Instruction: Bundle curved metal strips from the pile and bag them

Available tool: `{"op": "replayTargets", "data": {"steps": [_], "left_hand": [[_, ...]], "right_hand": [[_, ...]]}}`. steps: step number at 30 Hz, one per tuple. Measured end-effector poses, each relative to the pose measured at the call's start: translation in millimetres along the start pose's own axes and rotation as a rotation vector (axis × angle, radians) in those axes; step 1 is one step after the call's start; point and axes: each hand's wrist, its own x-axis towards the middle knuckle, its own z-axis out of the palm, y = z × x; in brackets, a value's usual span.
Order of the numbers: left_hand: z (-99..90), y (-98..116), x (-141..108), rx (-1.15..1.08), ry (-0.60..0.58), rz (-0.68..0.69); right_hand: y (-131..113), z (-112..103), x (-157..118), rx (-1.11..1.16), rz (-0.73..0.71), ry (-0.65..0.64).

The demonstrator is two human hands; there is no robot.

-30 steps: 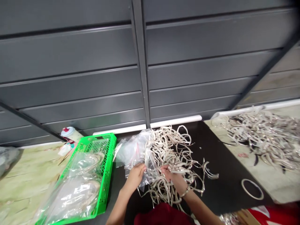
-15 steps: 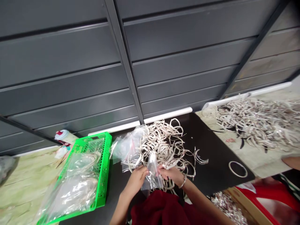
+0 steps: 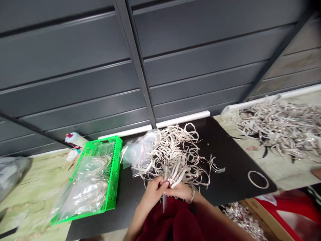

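Left hand (image 3: 154,188): pinches a clear bag (image 3: 164,202) at the near edge of the black table (image 3: 233,187)
Right hand (image 3: 180,191): grasps a bunch of pale curved strips (image 3: 178,174), touching the left hand
Strip pile (image 3: 172,147): mid-table, beyond both hands
Green crate (image 3: 115,175): along the left edge
White ring (image 3: 266,180): by the near right corner

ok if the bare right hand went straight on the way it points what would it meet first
The bare right hand would probably meet the thin clear plastic bag first, then the bare left hand; depth is unclear.
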Motion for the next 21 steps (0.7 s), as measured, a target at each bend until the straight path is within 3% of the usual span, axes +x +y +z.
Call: {"op": "replayTargets", "data": {"steps": [8,11,17,21], "left_hand": [[-3.1,7.5,-1.5,-0.123,-0.054,0.04],[-6.0,4.9,-1.3,-0.072,0.012,0.052],[-16.0,-9.2,-3.8,0.148,0.232,-0.052],[-12.6,-6.2,-5.6,0.291,0.232,-0.038]], "right_hand": [[-2.1,3.7,-6.3,0.101,0.091,-0.003],[-3.4,-2.8,-6.5,0.098,0.085,0.03],[-8.4,-26.2,-9.5,-0.208,-0.048,0.23],[-4.7,-17.1,-12.1,-0.495,-0.116,0.219]]}}
